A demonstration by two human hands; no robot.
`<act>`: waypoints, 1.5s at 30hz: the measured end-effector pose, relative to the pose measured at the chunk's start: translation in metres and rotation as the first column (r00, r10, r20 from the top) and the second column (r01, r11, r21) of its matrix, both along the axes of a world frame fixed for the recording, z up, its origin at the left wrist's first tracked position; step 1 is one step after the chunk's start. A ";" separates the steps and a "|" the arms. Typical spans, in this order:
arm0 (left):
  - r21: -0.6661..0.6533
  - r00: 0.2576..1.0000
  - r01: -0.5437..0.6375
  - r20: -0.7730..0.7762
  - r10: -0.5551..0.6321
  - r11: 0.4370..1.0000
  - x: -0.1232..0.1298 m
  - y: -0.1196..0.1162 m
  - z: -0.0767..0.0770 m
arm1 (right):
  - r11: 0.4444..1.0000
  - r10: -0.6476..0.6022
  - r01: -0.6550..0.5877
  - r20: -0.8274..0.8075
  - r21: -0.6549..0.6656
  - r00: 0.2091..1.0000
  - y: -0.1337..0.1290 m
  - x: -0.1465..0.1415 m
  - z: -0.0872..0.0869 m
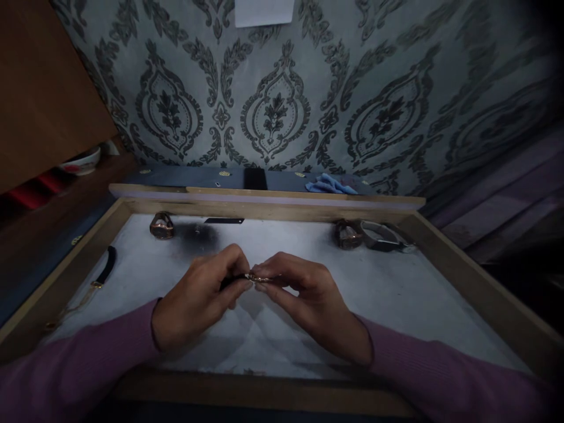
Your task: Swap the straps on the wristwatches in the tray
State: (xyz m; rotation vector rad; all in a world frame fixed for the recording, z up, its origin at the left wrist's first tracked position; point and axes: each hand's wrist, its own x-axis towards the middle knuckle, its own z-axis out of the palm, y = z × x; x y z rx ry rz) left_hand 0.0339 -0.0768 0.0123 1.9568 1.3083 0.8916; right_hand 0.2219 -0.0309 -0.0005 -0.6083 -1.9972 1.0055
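Observation:
Near the middle of a wooden-framed tray [467, 282] with a white bottom, my two hands meet fingertip to fingertip. My left hand [205, 294] is closed on a dark strap, mostly hidden by the fingers. My right hand [308, 294] pinches a small gold chain-like piece [261, 278] that joins the strap between the hands. Both are held above the tray bottom. A black band with a gold chain [104, 267] lies at the tray's left side.
Along the tray's far side are a brown watch [161, 225], a dark flat strip [224, 221], another brown watch [348, 234] and a grey-black strap [381, 236]. Behind the tray are a blue cloth [330, 184] and a patterned wall. A bowl [81, 163] stands at left.

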 end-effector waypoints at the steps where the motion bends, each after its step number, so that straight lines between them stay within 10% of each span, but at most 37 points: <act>1: -0.002 1.000 -0.003 0.008 0.003 1.000 -0.001 0.000 -0.001 | 1.000 0.006 -0.006 0.001 0.015 1.000 0.000 0.000 0.000; 20: 0.137 0.994 0.035 -0.109 -0.020 0.990 -0.005 0.003 0.001 | 1.000 -0.009 0.008 0.016 0.023 1.000 0.002 0.002 -0.001; 34: 0.523 0.931 0.099 -0.350 0.108 0.847 0.001 -0.003 0.007 | 0.997 0.013 -0.006 -0.102 0.070 0.995 -0.001 -0.003 -0.001; 45: 0.538 0.933 0.134 -0.352 0.077 0.832 -0.001 -0.003 0.005 | 0.987 0.010 0.006 -0.096 0.161 0.995 -0.001 0.000 0.001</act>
